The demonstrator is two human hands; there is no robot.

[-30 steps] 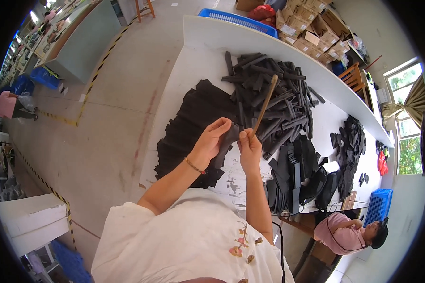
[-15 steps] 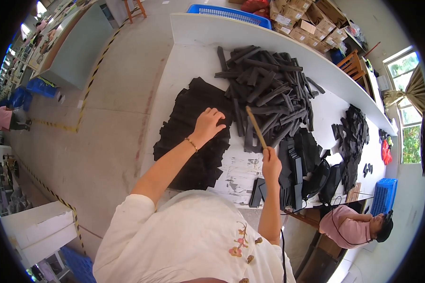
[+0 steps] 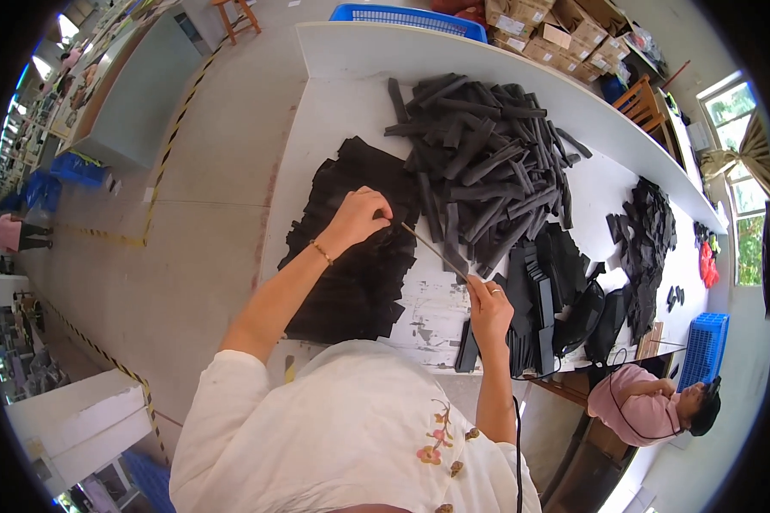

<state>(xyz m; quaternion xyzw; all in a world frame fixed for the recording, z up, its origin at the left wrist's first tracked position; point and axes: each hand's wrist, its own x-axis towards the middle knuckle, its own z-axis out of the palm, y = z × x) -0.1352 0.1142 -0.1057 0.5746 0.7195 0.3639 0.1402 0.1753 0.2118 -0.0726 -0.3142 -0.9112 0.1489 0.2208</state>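
Observation:
My right hand (image 3: 489,309) grips a thin, flat tan stick (image 3: 434,246) by its near end. The stick slants away to the left, its far tip close to my left hand. My left hand (image 3: 361,217) is closed over the spread of overlapping black fabric pieces (image 3: 342,291), thumb and fingers drawn together. Whatever is between those fingers, if anything, is too small to make out. Just right of the spread lies a loose heap of black strips (image 3: 488,162), some folded or rolled lengthwise.
Neat black stacks (image 3: 535,316) and black pouch-like pieces (image 3: 577,325) lie beyond my right hand. Farther right are another black pile (image 3: 646,248) and a seated person in pink (image 3: 633,406). A raised white board (image 3: 488,64) edges the table's far side, with a blue basket (image 3: 411,19) behind.
My left hand has drawn slightly left and its fingers have closed. The stick has swung left and turned edge-on, bringing its tip near that hand.

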